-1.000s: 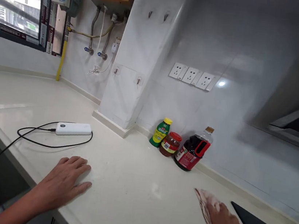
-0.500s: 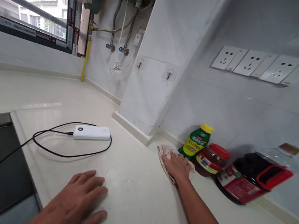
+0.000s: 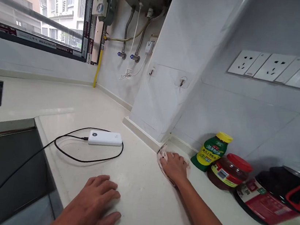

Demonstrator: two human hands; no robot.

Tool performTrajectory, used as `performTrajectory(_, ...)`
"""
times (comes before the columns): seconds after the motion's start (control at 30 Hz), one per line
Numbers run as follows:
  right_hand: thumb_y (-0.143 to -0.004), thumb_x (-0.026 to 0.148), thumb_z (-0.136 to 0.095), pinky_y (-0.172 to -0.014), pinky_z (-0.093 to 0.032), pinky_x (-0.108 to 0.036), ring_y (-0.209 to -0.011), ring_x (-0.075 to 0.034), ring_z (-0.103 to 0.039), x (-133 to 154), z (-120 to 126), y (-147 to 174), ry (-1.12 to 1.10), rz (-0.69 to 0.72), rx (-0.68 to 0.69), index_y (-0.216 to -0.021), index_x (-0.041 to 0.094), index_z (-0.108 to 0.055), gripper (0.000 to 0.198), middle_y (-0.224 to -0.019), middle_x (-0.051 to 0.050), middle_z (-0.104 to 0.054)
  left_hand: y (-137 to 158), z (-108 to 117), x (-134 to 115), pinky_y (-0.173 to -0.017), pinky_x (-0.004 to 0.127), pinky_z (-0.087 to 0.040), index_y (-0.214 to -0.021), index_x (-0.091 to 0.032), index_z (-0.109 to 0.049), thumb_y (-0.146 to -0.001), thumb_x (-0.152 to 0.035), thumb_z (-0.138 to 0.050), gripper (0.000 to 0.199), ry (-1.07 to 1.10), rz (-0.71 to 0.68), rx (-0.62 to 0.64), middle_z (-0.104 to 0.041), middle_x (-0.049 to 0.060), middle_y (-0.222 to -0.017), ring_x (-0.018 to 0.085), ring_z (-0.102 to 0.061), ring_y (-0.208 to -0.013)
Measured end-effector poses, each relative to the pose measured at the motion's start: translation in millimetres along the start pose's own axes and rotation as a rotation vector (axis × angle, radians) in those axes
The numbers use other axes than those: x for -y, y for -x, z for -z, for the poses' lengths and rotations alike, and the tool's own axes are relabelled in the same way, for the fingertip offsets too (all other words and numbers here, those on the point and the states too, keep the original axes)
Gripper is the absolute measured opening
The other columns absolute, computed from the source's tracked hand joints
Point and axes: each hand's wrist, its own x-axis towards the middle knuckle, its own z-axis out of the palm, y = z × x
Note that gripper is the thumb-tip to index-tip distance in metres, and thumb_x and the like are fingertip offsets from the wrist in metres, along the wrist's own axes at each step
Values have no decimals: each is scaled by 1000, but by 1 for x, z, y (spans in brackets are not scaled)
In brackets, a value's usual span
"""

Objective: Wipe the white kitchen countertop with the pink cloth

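right hand (image 3: 175, 165): palm down on the cloth (image 3: 163, 157), fingers bent and close together, holding it against the counter (image 3: 139, 196). my palm covers most of the cloth; pale pinkish edges show round the fingers. cloth sits at the corner of the pillar (image 3: 165, 99), far edge up by its base. can't tell how tightly my fingertips grip it.

left hand (image 3: 96, 201): fairly wide, palm down, fingers loosely spread, thumb out to the side, on bare counter near the front edge. can't tell if the whole palm touches. wrist runs out of the bottom of view.

power bank (image 3: 105, 138) lies flat beyond my left hand, apart from it, black cable (image 3: 92, 161) plugged in at its left end, looped round in front and trailing off the counter edge.

right of the cloth, along the wall: green bottle (image 3: 210, 152) just beside it, then red-lidded jar (image 3: 229, 171), then big dark jug (image 3: 267, 196) with red handle.
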Motion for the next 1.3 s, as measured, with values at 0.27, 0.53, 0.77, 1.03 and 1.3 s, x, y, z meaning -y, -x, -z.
performTrajectory(0.27, -99, 43, -38, -95, -35, -49, -109, -35, -50, 74, 15, 72, 1, 290, -119, -116, 20, -64, 39, -120, -16, -60, -1, 6, -9, -101, 49, -49, -102, -27, -65, -84, -22, -70, 20, 16, -32, -35, -68, 5, -111, 28, -59, -112)
performTrajectory(0.53, -100, 39, -39, -97, -33, -48, -118, -34, -48, 170, 13, -23, -27, 282, -130, -119, 19, -65, 38, -126, -17, -59, 0, -3, 0, -101, 47, -48, -104, -27, -64, -81, -18, -72, 26, 94, 7, -49, -69, 3, -110, 26, -59, -111)
performTrajectory(0.77, -99, 45, -41, -97, -35, -49, -119, -35, -47, 178, 9, -26, -63, 285, -123, -125, 20, -64, 43, -128, -18, -57, -4, 3, 4, -96, 43, -49, -104, -26, -64, -88, -19, -67, 17, 175, 74, -36, -71, 2, -108, 24, -59, -112)
performTrajectory(1.03, -96, 55, -42, -103, -34, -43, -118, -28, -51, 76, 18, 49, -48, 273, -92, -122, 34, -64, 40, -132, -5, -59, 1, 0, 7, -96, 45, -50, -105, -26, -67, -88, -22, -67, 17, 105, 41, -33, -72, 4, -112, 27, -62, -115)
performTrajectory(1.3, -95, 56, -28, -102, -36, -58, -127, -42, -50, -120, 18, 102, -20, -315, -54, -130, 24, -63, 59, -137, -15, -56, 0, 1, 8, -94, 45, -53, -105, -26, -70, -93, -30, -61, 16, 86, 75, -48, -72, 5, -113, 26, -65, -109)
